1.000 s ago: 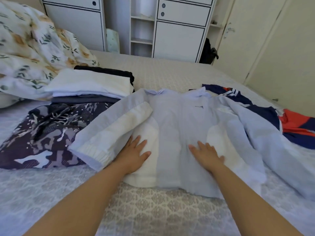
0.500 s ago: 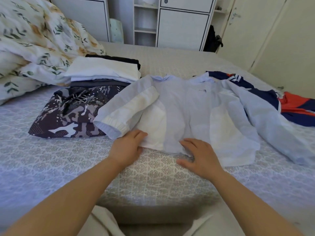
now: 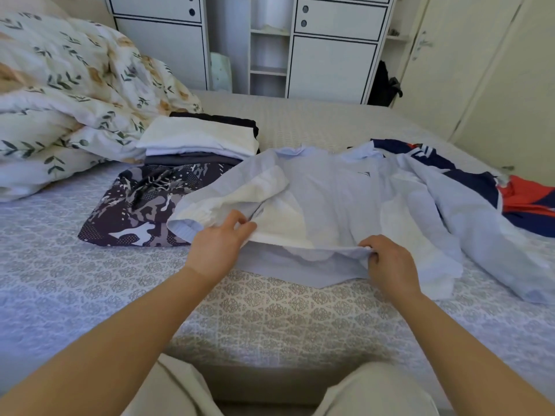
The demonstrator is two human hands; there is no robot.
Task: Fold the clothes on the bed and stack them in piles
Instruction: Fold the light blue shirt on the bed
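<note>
Shirt [image 3: 330, 199] hem pinched by left hand [image 3: 217, 244] & right hand [image 3: 390, 262]; body lies straight ahead, collar far end.

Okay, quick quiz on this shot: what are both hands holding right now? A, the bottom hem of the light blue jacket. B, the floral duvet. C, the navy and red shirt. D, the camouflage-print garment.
A: the left hand and the right hand each pinch the near hem of the light blue jacket, lifting it off the bed.
</note>
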